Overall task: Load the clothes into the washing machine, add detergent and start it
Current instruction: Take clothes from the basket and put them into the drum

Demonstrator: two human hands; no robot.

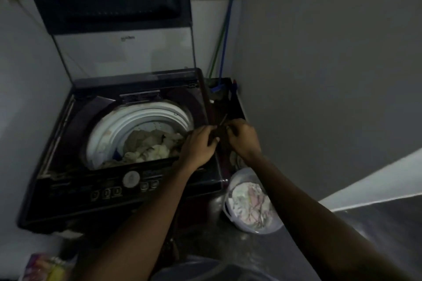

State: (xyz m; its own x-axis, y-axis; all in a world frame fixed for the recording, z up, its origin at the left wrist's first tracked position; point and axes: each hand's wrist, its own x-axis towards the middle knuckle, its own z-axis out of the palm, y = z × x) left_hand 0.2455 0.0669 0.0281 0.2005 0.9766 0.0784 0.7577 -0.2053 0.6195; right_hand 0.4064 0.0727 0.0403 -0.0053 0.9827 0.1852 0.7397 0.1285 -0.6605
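A dark top-loading washing machine stands with its lid raised. Pale clothes lie in its white drum. Over the machine's right edge, my left hand and my right hand both grip a dark garment that hangs down between them. On the floor to the right, a clear plastic bucket holds light-coloured clothes. The control panel with a round dial runs along the machine's front.
A colourful packet lies at the bottom left. Blue and green poles lean in the corner behind the machine. A grey wall closes off the right side. A dark bin sits beside the machine.
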